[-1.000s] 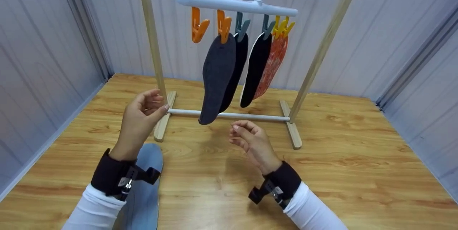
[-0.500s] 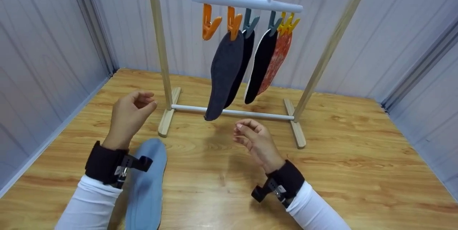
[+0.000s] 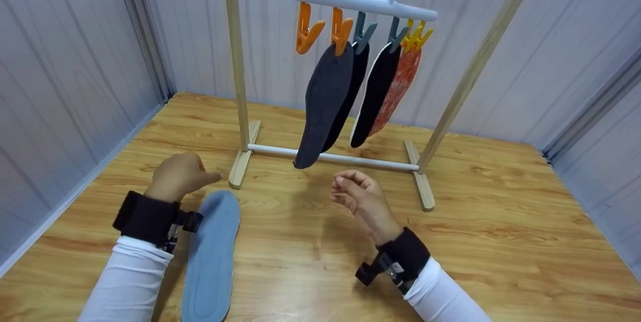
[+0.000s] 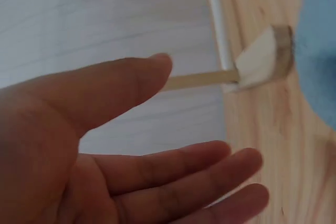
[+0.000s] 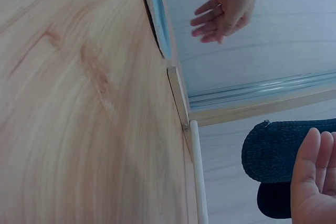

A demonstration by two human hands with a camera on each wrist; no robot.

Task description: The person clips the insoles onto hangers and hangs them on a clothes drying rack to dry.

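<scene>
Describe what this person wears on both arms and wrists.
Both arms are in long white sleeves. The left hand and the right hand are bare, with no gloves or rings visible. Each wrist carries a wide black band: the left band and the right band each hold a small black mount with a metal clip.

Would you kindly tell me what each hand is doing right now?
Left hand: open, holding nothing, above the blue insole.
Right hand: open, fingers loosely curled, holding nothing.
</scene>
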